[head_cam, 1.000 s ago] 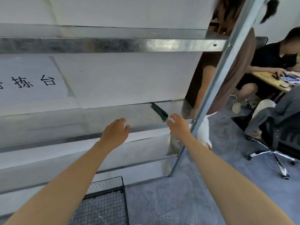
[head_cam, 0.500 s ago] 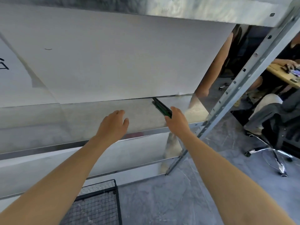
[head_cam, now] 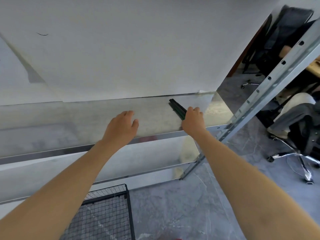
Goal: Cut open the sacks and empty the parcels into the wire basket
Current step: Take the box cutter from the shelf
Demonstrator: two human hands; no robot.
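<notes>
A dark green utility knife lies on the metal shelf near its right end. My right hand covers the knife's near end with its fingers curled round it. My left hand hovers over the shelf to the left of the knife, fingers relaxed and holding nothing. The black wire basket stands on the floor below the shelf, at the bottom of the view. A white sack shows behind the shelf's lower right part.
A white board backs the shelf. A perforated metal upright slants at the right. Beyond it stand office chairs on a grey floor, with a seated person partly visible.
My right hand has moved forward onto the knife and its fingers have closed on the near end. The view has come closer to the shelf. My left hand stays nearly where it was.
</notes>
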